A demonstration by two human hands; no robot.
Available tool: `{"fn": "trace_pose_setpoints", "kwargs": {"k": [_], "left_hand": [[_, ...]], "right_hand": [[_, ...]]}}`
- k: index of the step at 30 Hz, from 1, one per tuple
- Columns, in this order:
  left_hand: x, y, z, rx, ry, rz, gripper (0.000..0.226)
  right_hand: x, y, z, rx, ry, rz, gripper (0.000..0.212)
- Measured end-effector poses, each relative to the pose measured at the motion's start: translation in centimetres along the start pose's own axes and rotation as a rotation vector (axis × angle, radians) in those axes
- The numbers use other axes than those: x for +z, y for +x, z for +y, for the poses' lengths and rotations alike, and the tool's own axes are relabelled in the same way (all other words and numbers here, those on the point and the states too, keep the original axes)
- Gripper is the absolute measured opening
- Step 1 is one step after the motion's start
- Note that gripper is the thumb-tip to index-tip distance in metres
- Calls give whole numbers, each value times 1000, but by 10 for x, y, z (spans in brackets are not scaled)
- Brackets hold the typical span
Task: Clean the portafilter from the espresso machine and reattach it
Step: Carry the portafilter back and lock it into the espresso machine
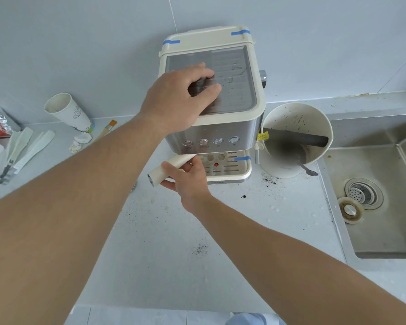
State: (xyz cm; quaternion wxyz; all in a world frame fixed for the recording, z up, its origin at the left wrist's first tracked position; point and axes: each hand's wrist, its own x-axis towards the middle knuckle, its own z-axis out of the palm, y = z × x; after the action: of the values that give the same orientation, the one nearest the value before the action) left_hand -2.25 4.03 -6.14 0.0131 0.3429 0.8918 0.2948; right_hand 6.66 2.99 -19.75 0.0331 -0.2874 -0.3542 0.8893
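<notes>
the espresso machine [211, 95] stood on the white counter [197, 242] against the wall. the left hand [178, 99] lay palm-down on the machine's top plate, fingers loosely curled and spread, pressing on the surface; it gripped nothing. the right hand [190, 177] was closed around the cream-coloured handle of the portafilter [171, 167], thumb on top, fingers wrapped beneath. the handle projected toward the front left from under the machine's front, above the drip tray [230, 167]; the portafilter head was hidden beneath the machine body, so whether it was locked in could not be determined. four round buttons [211, 141] ran across the steel front panel. a knock box [295, 139] with a dark bar across it stood just beside the machine on the right, with a spoon [308, 170] at its base. coffee grounds [270, 181] were scattered on the counter in front of it. the sink [380, 195] lay further right. a paper cup [68, 112], a brush [107, 131] and tongs [21, 153] rested at the left.
</notes>
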Motion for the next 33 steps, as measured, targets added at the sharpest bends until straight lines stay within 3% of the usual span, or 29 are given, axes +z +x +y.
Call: {"fn": "trace_pose_setpoints", "kwargs": {"k": [10,21,29,33], "left_hand": [[-1,0,1,5,1,5,43],[-2,-3,3,9,22,-2,44],[-8,-6,3,83,102,-100,55],[-8,-4,2,120,116,-103,56]], "right_hand": [[9,2,5,-26,1,14,38],[-41,-23,-14,59,-85,-148,39],[-25,-26,-15,54,-227,31,25],[-39,-24,-23,68,-390,15,34]]}}
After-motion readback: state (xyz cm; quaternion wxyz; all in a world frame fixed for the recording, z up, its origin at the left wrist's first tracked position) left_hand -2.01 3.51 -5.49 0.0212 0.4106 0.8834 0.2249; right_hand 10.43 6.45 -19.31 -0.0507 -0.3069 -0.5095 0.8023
